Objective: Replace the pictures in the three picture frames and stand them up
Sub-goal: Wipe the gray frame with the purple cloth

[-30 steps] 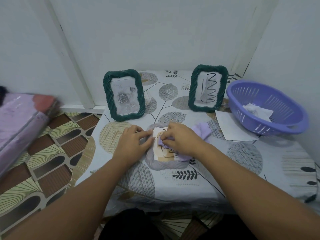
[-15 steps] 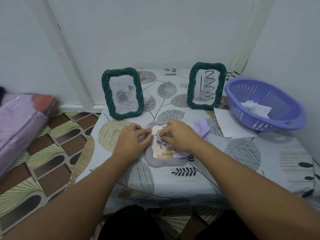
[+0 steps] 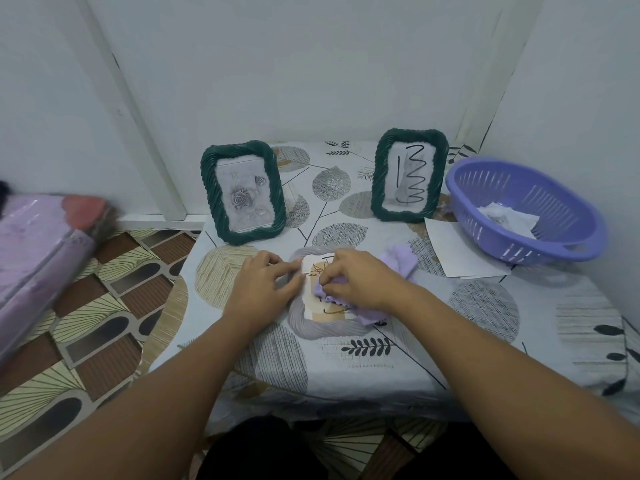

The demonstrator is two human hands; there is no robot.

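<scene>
- Grey frame [image 3: 323, 330] lies flat on the counter [image 3: 485, 358], under both hands.
- Left hand [image 3: 265, 287] rests on its left edge, fingers loosely extended.
- Right hand [image 3: 360, 279] pinches a lilac cloth [image 3: 398, 263] against its picture.
- Behind it, two green frames [image 3: 243, 191] stand upright.

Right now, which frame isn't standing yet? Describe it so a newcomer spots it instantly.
Start at the table with the leaf-print cloth in the room's corner. Two dark green frames stand upright at the back. In front of them, under both hands, lies the grey frame: the only one flat, pale, with a purple cloth on it.
</scene>
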